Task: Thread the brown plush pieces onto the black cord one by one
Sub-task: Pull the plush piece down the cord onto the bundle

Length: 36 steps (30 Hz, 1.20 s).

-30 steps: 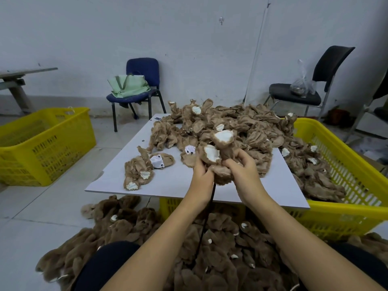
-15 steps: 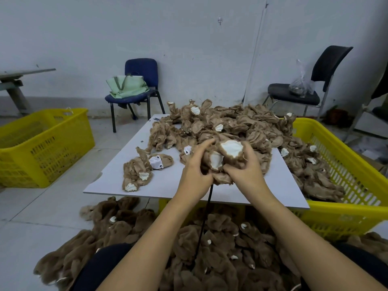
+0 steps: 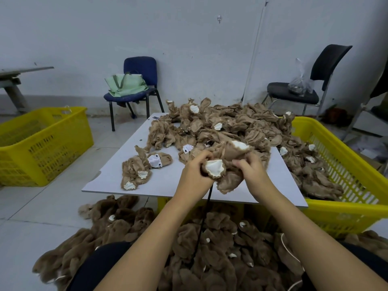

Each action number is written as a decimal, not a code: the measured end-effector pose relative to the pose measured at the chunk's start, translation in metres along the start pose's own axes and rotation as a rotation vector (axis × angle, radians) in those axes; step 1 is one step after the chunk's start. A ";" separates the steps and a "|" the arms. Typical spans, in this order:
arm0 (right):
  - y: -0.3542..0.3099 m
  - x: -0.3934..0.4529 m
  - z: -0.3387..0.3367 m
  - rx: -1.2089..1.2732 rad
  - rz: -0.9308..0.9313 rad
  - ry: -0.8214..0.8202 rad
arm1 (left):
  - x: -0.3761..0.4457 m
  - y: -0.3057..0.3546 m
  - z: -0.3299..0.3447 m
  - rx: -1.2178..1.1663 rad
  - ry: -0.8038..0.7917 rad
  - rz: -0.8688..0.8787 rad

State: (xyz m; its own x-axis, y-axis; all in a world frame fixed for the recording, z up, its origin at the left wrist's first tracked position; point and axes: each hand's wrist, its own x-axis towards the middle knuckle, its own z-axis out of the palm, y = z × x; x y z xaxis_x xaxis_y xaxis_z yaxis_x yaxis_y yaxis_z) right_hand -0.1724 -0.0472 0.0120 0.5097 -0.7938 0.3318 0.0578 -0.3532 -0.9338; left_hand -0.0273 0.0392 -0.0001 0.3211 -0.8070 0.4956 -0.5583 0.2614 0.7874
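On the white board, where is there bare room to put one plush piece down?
Bare board along the left edge, beside the small plush cluster, and a strip at the near edge between that cluster and the left hand. The far and right parts are crowded by the plush pile.

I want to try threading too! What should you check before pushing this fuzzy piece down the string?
1. Both hands hold the piece: ok. The left hand and the right hand both grip the brown plush piece.
2. Black cord within reach: ok. The black cord hangs down from under the left hand.
3. Cord tip through the piece: cannot tell, the hands hide it.
4. Cord free of snags: cannot tell, its lower end disappears among the threaded plush pile.
5. More pieces ready: ok. The unthreaded pile sits on the white board.
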 end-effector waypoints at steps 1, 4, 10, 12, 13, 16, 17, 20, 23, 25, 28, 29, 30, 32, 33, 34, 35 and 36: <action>-0.002 0.001 0.000 0.052 0.016 0.013 | 0.000 0.000 -0.001 0.014 -0.003 0.010; -0.006 0.002 -0.001 0.123 0.099 0.041 | -0.003 0.001 0.001 0.049 -0.016 0.032; -0.004 0.003 0.004 0.196 0.210 0.070 | -0.001 0.002 0.002 0.155 0.016 0.035; -0.010 0.006 0.006 0.194 0.181 0.090 | -0.001 0.004 0.001 0.142 0.028 0.004; -0.013 0.008 0.008 0.187 0.158 0.100 | -0.001 0.005 0.001 0.126 0.027 -0.018; -0.015 0.014 0.009 0.161 0.093 0.103 | 0.001 0.007 0.002 0.036 0.019 -0.120; -0.014 0.016 0.008 0.151 0.080 0.099 | 0.002 0.006 0.003 -0.007 0.018 -0.156; -0.009 0.021 0.008 0.145 0.073 0.096 | 0.000 0.003 0.007 -0.092 0.003 -0.196; 0.000 0.019 0.013 0.206 0.092 0.110 | -0.002 -0.001 0.013 -0.162 -0.016 -0.234; 0.005 0.018 0.013 0.275 0.112 0.120 | -0.003 -0.004 0.015 -0.204 -0.045 -0.249; 0.009 0.016 0.009 0.282 0.143 0.121 | -0.007 -0.006 0.019 -0.214 -0.070 -0.232; 0.010 0.015 0.007 0.289 0.162 0.123 | -0.009 -0.006 0.020 -0.209 -0.077 -0.212; 0.010 0.014 0.005 0.298 0.179 0.129 | -0.011 -0.005 0.021 -0.210 -0.088 -0.187; 0.011 0.012 -0.001 0.298 0.192 0.144 | -0.012 -0.002 0.023 -0.260 -0.117 -0.167; 0.011 0.011 -0.003 0.288 0.185 0.150 | -0.012 0.000 0.024 -0.329 -0.110 -0.190; 0.011 0.009 -0.004 0.279 0.170 0.158 | -0.010 0.004 0.024 -0.422 -0.077 -0.258; 0.011 0.008 -0.004 0.272 0.153 0.166 | -0.008 0.009 0.024 -0.514 -0.030 -0.358; 0.011 0.006 -0.002 0.270 0.140 0.175 | -0.004 0.013 0.022 -0.571 0.027 -0.459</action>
State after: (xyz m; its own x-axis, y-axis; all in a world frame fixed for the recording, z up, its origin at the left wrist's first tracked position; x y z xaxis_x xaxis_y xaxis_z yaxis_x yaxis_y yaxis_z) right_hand -0.1704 -0.0571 0.0043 0.3749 -0.9065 0.1944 0.2347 -0.1101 -0.9658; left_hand -0.0525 0.0345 0.0001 0.4498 -0.8901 0.0734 0.1203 0.1418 0.9826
